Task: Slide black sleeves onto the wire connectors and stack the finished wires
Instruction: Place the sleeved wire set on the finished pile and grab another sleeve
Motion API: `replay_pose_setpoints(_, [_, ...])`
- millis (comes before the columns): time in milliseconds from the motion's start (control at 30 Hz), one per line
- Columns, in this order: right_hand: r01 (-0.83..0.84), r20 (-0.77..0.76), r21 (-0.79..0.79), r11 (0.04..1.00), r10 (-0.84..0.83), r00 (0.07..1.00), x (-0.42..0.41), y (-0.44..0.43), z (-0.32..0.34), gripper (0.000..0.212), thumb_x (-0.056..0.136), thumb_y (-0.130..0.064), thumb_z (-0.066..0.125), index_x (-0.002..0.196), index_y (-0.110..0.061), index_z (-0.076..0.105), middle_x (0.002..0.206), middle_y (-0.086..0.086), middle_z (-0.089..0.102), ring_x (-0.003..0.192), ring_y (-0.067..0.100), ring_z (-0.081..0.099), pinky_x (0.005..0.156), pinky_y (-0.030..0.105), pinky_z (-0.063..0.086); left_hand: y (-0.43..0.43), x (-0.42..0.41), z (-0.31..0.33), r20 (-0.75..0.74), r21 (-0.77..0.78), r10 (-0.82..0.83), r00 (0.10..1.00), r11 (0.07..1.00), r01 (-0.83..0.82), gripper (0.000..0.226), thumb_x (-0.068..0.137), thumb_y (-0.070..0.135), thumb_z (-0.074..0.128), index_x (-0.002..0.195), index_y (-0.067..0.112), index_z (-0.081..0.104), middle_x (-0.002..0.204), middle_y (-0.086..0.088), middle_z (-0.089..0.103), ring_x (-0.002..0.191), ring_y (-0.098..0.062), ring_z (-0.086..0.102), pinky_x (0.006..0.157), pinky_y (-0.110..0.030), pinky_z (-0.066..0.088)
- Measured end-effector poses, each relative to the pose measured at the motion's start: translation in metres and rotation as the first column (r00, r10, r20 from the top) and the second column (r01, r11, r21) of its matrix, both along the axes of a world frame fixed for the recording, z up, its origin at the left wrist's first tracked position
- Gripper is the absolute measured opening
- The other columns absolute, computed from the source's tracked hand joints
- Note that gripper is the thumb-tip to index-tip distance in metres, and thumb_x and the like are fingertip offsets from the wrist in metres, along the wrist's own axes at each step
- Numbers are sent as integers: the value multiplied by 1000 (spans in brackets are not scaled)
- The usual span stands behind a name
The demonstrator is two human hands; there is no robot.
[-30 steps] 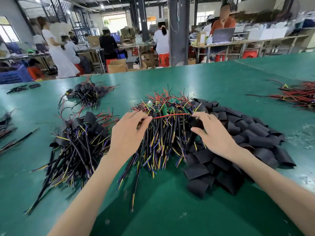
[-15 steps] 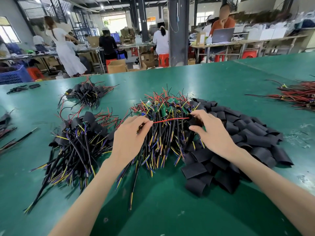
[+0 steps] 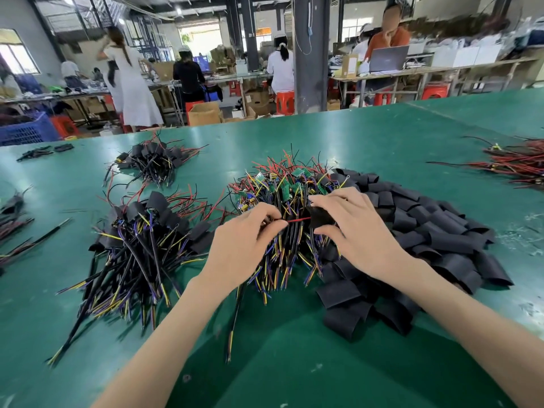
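One red wire [image 3: 298, 219] runs between your hands above the middle of the green table [image 3: 294, 363]: your left hand [image 3: 244, 248] pinches one end with curled fingers, and your right hand [image 3: 353, 231] grips one black sleeve [image 3: 321, 217] at the other. One heap of bare wires [image 3: 282, 187] lies at 12 o'clock and one heap of loose sleeves [image 3: 426, 231] at 3. Two sleeved-wire stacks lie to the left, the near stack [image 3: 141, 240] at 9 and the far stack [image 3: 150, 160] at 11.
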State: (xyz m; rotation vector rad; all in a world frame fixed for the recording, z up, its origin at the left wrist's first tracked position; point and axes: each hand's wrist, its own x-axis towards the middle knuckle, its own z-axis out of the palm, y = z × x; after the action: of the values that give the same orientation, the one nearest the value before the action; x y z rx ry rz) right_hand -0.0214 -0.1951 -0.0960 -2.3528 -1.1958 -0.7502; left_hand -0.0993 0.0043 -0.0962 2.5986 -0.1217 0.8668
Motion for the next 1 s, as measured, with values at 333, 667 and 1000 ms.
replay_pose_setpoints(333, [-105, -106, -188, 977, 86, 991, -19, 9, 0, 41, 93, -23, 54, 131, -10, 46, 128, 3, 53, 111, 27, 51, 92, 40, 43, -15, -8, -4, -147, 4, -225, 963, 974, 228, 56, 81, 13, 55, 130, 21, 30, 89, 12, 58, 58, -7, 45, 61, -31, 40])
replay_pose_setpoints(667, [-129, -144, -79, 988, 117, 983, -8, 1, 3, 36, 94, -21, 54, 124, -5, 46, 115, 8, 53, 105, 26, 48, 92, 30, 33, 3, 0, -4, -172, -193, -268, 948, 953, 234, 68, 75, 24, 76, 129, 27, 34, 105, 17, 53, 65, -12, 53, 65, -24, 46])
replay_pose_setpoints(1000, [-99, -251, 15, 995, 100, 963, 0, -5, 5, 39, 94, -24, 53, 128, -8, 45, 120, 5, 51, 115, 19, 43, 94, 20, 29, 3, 0, 6, -87, -227, -213, 973, 955, 189, 9, 86, 15, 67, 94, 16, 63, 81, 6, 62, 71, -10, 53, 69, -17, 41])
